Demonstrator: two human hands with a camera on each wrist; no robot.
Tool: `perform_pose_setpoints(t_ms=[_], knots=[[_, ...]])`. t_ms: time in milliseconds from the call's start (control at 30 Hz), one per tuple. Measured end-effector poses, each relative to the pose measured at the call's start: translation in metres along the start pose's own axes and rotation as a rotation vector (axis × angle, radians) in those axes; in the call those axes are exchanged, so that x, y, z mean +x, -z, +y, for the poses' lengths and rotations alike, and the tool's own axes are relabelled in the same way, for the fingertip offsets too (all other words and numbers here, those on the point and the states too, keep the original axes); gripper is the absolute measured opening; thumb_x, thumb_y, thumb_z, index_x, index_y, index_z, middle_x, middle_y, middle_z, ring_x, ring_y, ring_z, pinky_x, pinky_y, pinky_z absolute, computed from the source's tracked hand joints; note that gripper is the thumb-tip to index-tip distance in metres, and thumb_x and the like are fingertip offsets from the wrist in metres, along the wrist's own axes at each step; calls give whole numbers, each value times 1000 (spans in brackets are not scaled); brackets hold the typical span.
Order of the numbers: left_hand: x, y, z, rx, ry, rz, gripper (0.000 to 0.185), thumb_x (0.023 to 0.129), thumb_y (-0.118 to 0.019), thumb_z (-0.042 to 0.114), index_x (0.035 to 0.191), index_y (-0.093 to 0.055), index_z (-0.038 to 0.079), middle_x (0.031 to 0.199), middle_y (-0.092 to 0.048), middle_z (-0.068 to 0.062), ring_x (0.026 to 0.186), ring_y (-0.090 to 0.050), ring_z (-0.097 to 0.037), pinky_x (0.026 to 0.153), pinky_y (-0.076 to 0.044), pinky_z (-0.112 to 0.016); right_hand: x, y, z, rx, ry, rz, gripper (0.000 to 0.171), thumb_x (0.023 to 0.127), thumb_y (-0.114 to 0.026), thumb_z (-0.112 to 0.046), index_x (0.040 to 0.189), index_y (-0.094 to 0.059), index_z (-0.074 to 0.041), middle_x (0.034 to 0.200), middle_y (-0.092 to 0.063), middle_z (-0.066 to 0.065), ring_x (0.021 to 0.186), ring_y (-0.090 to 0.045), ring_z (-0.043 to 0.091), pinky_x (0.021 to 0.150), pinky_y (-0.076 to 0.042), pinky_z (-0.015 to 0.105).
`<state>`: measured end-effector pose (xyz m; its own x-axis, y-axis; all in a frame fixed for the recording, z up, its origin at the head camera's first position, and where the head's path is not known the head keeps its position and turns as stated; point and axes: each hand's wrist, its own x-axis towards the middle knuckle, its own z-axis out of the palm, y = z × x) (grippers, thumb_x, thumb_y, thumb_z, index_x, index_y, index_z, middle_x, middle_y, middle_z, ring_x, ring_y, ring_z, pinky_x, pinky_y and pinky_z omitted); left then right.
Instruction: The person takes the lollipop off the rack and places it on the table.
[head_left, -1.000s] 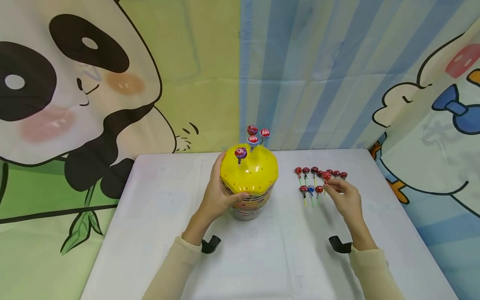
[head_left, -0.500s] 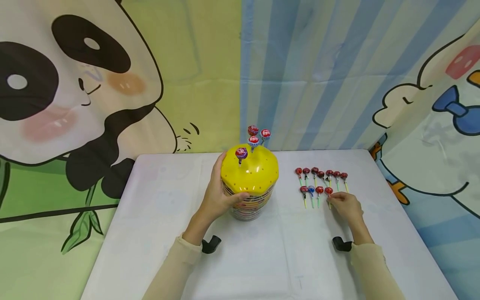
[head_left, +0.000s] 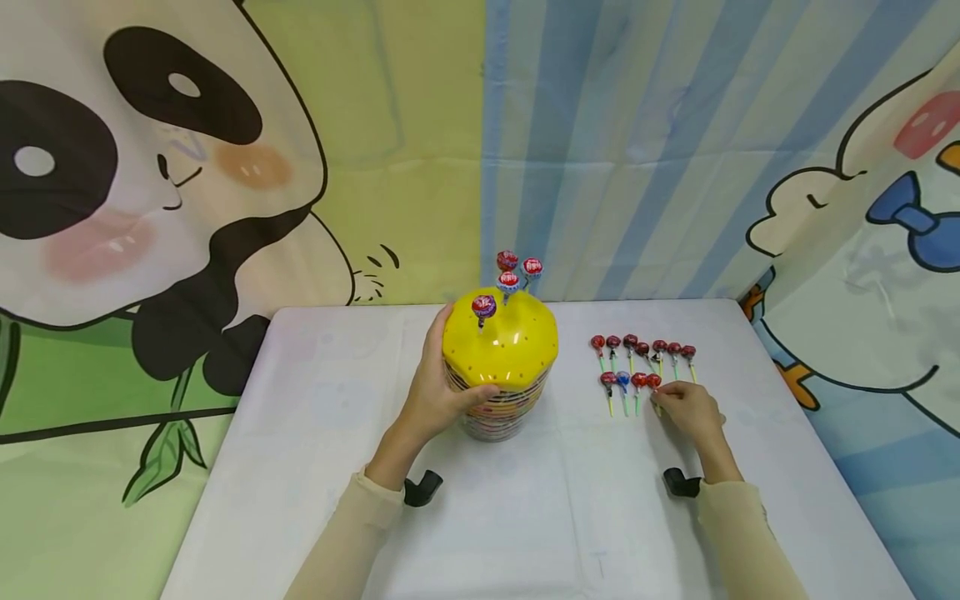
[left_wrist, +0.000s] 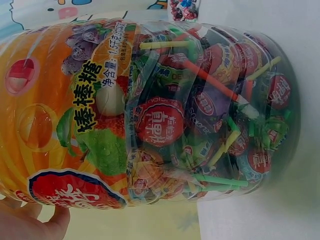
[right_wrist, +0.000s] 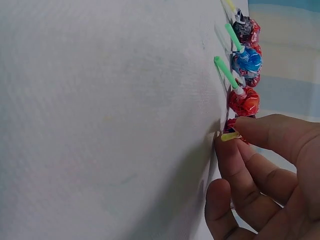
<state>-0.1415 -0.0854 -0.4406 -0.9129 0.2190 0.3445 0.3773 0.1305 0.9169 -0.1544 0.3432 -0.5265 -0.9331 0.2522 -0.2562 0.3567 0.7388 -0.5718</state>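
Both hands are engaged on the white desk (head_left: 315, 467). By the left hand (head_left: 435, 392), the lollipop tub (head_left: 498, 371) is gripped at its side, with the fingers curled round the clear wall and the thumb laid just under the yellow lid (head_left: 500, 342); in the left wrist view the tub (left_wrist: 150, 115) is seen packed with wrapped lollipops, and only the fingertips (left_wrist: 35, 225) show at its lower edge. Four lollipops (head_left: 507, 279) are stood upright in holes in the lid.

By the right hand (head_left: 693, 410), a red lollipop (head_left: 654, 381) is pinched at its stick, flat on the desk at the right end of the near row. In the right wrist view, the yellow-green stick (right_wrist: 230, 136) is seen held between thumb and forefinger of that hand (right_wrist: 265, 175), its wrapped head mostly hidden behind the fingers.

Two rows of lollipops are laid to the right of the tub: a far row (head_left: 641, 344) of about seven, mostly red, and a near row (head_left: 622, 381) in which a blue one is placed between red ones. Cartoon panda (head_left: 112, 183) and striped backdrops are hung behind the desk.
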Motion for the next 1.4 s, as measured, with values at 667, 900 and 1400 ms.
perform_pose_setpoints(t_ms=[667, 900, 1400], knots=[[0, 0, -1, -7, -43, 3, 115, 73, -82, 61, 159, -9, 38, 155, -31, 12, 132, -41, -14, 111, -35, -47, -21, 18, -60, 123, 307, 124, 39, 99, -63, -37, 116, -70, -3, 103, -72, 16, 92, -64, 33, 69, -51, 41], [0, 0, 0, -28, -43, 1, 118, 72, -85, 58, 159, -8, 36, 156, -30, 10, 133, -40, -18, 112, -34, -48, -42, 28, -135, 522, 508, 43, 34, 96, -69, -33, 118, -70, -7, 112, -68, 10, 97, -63, 23, 75, -53, 27], [-1, -1, -1, 4, -39, 12, 115, 74, -81, 61, 159, -8, 38, 156, -29, 12, 135, -39, -14, 112, -33, -49, -61, 15, -240, 688, 838, -82, 23, 98, -66, -7, 119, -70, 1, 116, -68, 14, 106, -59, 23, 90, -48, 38]])
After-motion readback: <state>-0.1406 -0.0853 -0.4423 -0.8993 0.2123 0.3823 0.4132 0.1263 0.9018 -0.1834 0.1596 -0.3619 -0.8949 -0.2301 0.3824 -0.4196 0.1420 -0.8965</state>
